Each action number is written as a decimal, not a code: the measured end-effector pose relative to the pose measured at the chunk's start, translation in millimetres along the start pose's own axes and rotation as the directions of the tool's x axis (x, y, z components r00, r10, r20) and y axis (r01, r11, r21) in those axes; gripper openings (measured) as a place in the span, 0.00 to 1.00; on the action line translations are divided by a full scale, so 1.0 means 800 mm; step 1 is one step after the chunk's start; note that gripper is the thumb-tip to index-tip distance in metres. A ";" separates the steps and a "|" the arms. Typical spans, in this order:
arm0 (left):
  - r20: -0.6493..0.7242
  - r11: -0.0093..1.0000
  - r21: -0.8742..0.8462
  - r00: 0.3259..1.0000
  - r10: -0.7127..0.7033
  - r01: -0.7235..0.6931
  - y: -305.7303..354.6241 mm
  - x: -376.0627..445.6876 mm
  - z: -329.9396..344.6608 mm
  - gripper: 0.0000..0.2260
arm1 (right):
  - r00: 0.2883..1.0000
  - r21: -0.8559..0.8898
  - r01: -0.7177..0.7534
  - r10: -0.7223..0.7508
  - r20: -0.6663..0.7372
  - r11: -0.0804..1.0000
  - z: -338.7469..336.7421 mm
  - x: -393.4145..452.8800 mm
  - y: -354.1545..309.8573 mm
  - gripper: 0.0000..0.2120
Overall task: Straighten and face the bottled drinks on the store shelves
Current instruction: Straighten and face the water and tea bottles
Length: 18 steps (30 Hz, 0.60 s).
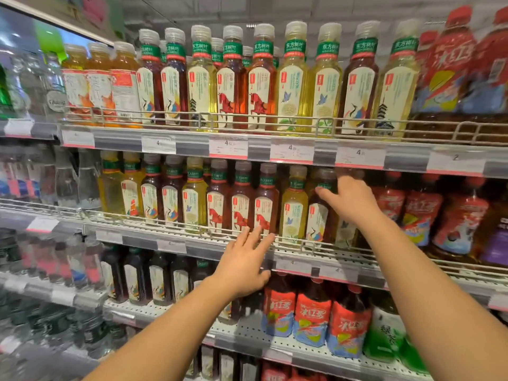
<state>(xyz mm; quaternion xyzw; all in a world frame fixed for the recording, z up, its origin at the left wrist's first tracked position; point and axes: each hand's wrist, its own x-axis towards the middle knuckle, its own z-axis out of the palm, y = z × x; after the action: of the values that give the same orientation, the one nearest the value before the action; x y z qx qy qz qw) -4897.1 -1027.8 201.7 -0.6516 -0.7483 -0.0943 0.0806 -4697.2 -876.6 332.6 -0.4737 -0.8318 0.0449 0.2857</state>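
Rows of tea bottles with green neck bands and white labels fill the top shelf [275, 141] and the middle shelf [192, 240]. My right hand [349, 199] is up at the middle shelf, its fingers curled round a bottle [345, 232] that it mostly hides, the thumb reaching to the dark tea bottle [319, 215] beside it. My left hand [244, 265] hovers with straight, spread fingers just in front of the middle shelf's wire rail, below the horse-label red tea bottles [264, 207], and holds nothing.
Red-labelled iced tea bottles [420, 215] stand to the right on the upper two shelves and on the lower shelf [313, 320]. Clear water bottles [66, 180] fill the left side. Wire rails and price tags [291, 151] front each shelf edge.
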 end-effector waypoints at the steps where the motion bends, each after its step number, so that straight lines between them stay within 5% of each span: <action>1: -0.006 1.000 0.008 1.000 0.017 -0.017 -0.005 0.000 0.005 0.39 | 1.000 0.007 -0.013 0.013 -0.004 1.000 0.003 0.002 -0.003 0.24; 11: -0.057 0.988 0.004 0.986 0.155 -0.155 -0.037 0.002 0.011 0.38 | 0.977 0.125 -0.200 0.207 -0.050 0.972 0.023 -0.008 -0.024 0.28; 18: -0.044 0.980 -0.002 0.979 0.200 -0.200 -0.043 0.001 0.012 0.39 | 0.984 0.210 -0.123 0.146 -0.100 0.970 0.020 -0.030 -0.041 0.30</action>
<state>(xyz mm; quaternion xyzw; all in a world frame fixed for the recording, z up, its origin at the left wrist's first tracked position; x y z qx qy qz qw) -4931.7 -1028.9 191.2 -0.7216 -0.6768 -0.1020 0.1039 -4721.5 -911.2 320.0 -0.4991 -0.7711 0.1217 0.3761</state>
